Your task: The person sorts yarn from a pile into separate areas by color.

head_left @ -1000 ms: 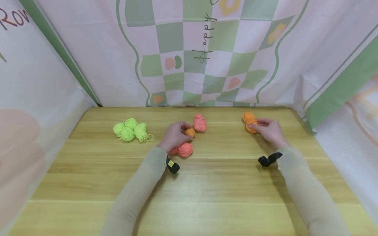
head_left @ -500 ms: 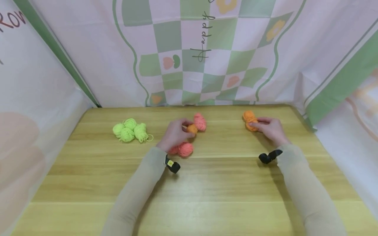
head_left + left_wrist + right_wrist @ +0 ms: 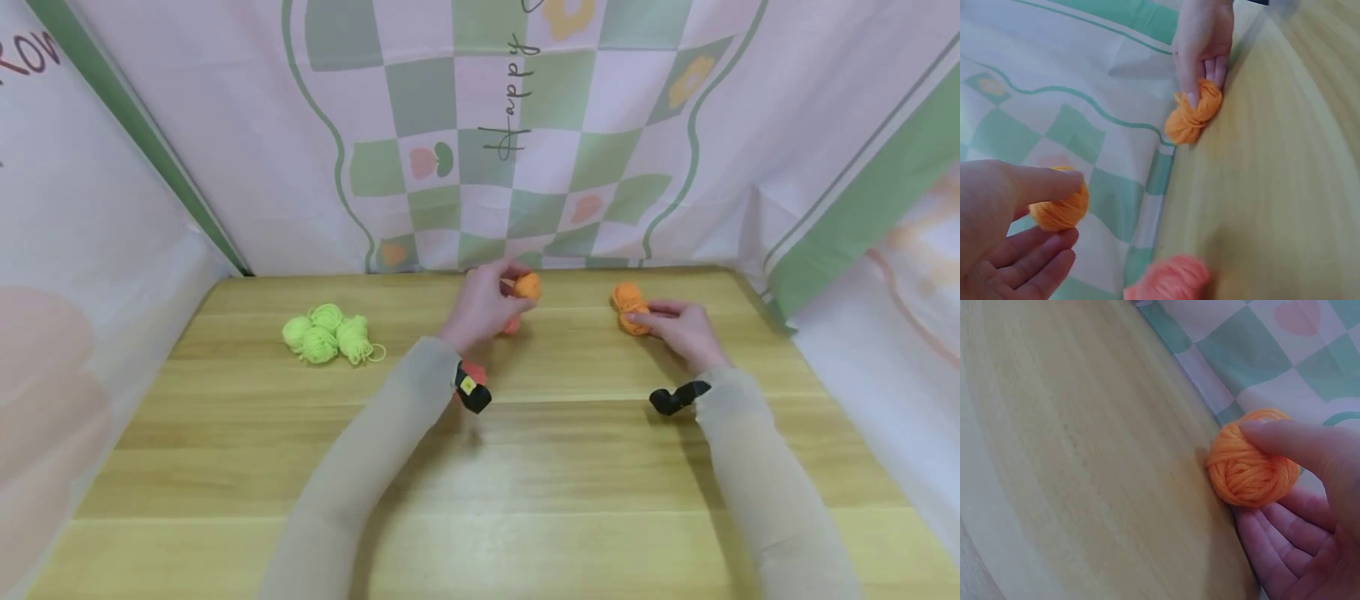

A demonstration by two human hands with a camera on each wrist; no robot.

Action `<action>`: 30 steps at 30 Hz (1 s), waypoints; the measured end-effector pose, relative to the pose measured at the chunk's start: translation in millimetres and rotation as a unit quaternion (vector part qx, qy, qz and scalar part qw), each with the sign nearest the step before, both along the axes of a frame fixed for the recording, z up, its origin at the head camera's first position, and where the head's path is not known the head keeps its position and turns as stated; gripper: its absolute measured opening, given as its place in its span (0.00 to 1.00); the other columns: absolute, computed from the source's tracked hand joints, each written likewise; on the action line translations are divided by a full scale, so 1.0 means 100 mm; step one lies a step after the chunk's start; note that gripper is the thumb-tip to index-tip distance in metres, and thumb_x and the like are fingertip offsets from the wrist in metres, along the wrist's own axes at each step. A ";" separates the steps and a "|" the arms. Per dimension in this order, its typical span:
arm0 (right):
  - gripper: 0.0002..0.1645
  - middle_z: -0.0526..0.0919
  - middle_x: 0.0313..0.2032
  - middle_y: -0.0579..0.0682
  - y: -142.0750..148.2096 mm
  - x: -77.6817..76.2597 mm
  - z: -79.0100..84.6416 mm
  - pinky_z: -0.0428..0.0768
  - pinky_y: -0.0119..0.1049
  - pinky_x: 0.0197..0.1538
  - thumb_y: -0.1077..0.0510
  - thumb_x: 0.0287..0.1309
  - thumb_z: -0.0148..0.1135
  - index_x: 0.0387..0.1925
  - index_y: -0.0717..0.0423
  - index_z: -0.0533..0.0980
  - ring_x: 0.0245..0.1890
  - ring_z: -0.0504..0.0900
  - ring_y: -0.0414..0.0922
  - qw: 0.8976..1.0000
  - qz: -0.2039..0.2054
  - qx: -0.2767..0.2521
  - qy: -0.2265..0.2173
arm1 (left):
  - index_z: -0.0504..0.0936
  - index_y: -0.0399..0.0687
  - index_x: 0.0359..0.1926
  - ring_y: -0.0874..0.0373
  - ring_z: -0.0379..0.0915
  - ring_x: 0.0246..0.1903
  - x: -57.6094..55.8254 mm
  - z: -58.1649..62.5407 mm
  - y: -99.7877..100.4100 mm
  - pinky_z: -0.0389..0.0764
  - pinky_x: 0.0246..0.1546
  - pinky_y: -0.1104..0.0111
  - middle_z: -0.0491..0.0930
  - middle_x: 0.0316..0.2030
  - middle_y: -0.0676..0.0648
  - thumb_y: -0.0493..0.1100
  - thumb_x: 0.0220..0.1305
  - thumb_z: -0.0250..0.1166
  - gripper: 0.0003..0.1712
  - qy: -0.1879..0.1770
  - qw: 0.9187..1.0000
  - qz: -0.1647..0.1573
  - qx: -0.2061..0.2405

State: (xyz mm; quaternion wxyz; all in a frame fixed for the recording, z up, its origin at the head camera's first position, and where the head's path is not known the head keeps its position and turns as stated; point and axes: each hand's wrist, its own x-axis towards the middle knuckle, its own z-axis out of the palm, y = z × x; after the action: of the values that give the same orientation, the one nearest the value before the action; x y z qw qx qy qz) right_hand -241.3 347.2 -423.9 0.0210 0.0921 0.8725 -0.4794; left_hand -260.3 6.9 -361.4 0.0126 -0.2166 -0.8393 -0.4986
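Observation:
My left hand pinches a small orange yarn ball between thumb and fingers, held up off the table near its far edge. In the left wrist view that ball sits under the thumb. To the right, my right hand pinches an orange yarn ball resting on the table; a second orange ball touches it on the far side. The right wrist view shows the thumb across the pinched ball. Below my left hand lies a coral yarn ball, partly hidden.
Several lime-green yarn balls lie clustered on the left of the wooden table, one with a loose loop. More coral yarn shows beside my left wrist, mostly covered. A patterned cloth hangs along the table's far edge.
My left hand has lifted the orange ball and carried it right and away from me, passing over the coral yarn. My right hand stays at its orange ball.

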 end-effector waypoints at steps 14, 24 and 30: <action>0.47 0.74 0.63 0.65 -0.01 0.00 -0.01 0.79 0.21 0.46 0.40 0.58 0.74 0.67 0.68 0.71 0.44 0.78 0.30 0.999 -0.007 -0.034 0.007 | 0.81 0.44 0.57 0.57 0.80 0.40 -0.29 0.26 0.49 0.82 0.36 0.75 0.82 0.49 0.49 0.38 0.60 0.76 0.24 -0.003 0.999 -0.027 0.033; 0.49 0.75 0.63 0.64 0.01 0.01 -0.03 0.75 0.18 0.46 0.36 0.57 0.73 0.67 0.66 0.72 0.53 0.76 0.40 1.000 -0.009 -0.012 0.006 | 0.83 0.47 0.57 0.66 0.78 0.35 -0.11 -0.45 0.97 0.79 0.35 0.79 0.84 0.51 0.51 0.38 0.55 0.79 0.27 -0.038 0.998 0.015 0.041; 0.50 0.75 0.64 0.62 -0.02 0.01 -0.02 0.73 0.20 0.49 0.33 0.56 0.73 0.67 0.64 0.72 0.61 0.72 0.49 1.000 -0.011 -0.002 0.001 | 0.84 0.47 0.54 0.67 0.78 0.33 -0.01 -0.78 1.10 0.79 0.34 0.79 0.84 0.47 0.53 0.35 0.54 0.79 0.25 -0.040 0.997 0.016 0.058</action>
State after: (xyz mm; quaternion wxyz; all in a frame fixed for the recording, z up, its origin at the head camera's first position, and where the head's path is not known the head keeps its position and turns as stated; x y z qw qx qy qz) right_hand -240.0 345.2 -426.0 0.0151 0.1011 0.8705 -0.4814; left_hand -261.2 117.3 -439.4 -0.0009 -0.1819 -0.8122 -0.5543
